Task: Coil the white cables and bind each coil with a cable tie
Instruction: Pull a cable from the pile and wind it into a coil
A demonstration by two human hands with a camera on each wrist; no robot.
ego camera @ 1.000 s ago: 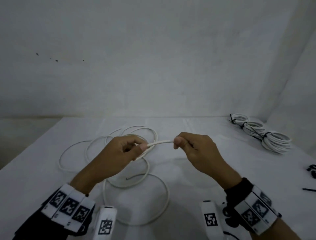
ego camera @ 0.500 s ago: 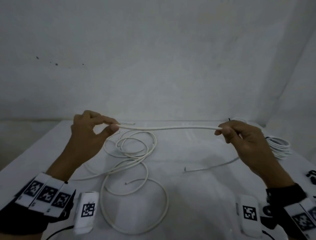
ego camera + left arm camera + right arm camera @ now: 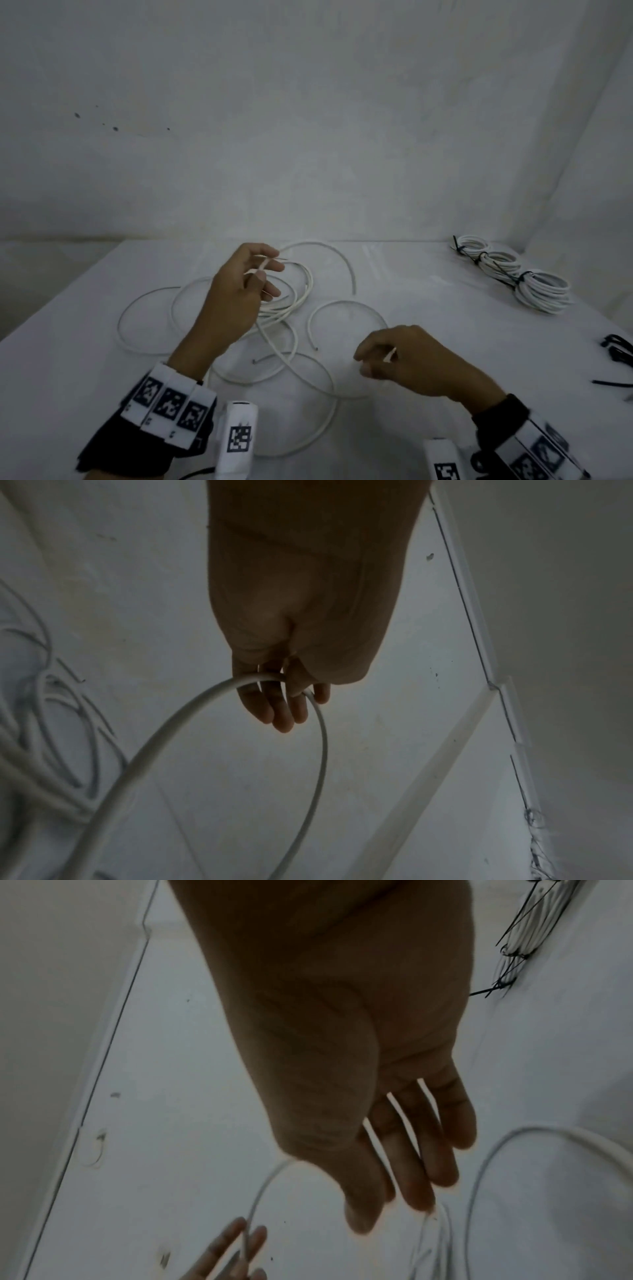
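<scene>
Head view, left to right:
Desk [image 3: 445, 342]: white, set against a white wall.
Loose cables [image 3: 147, 308]: white, unbound, sprawled in overlapping loops across the desk's left and centre, no tie on them.
Left hand [image 3: 236, 298]: raised over the tangle, thumb and fingers [image 3: 270, 255] pinching a cable; left wrist view shows that cable [image 3: 164, 739] arcing out of the grip in one open loop, other fingers nearly straight.
Free ends: two cut tips lie on the desk between the hands.
Right hand [image 3: 418, 363]: low over the desk, near the front. A short bit of white cable shows at its thumb. In the right wrist view the fingers [image 3: 411, 1150] look loosely extended, but that picture is dark and blurred; can't tell whether they grip.
Bound coils [image 3: 513, 270]: three white coils in a row at the far right, each with a black tie.
Spare ties [image 3: 616, 353]: black, at the desk's right edge.
</scene>
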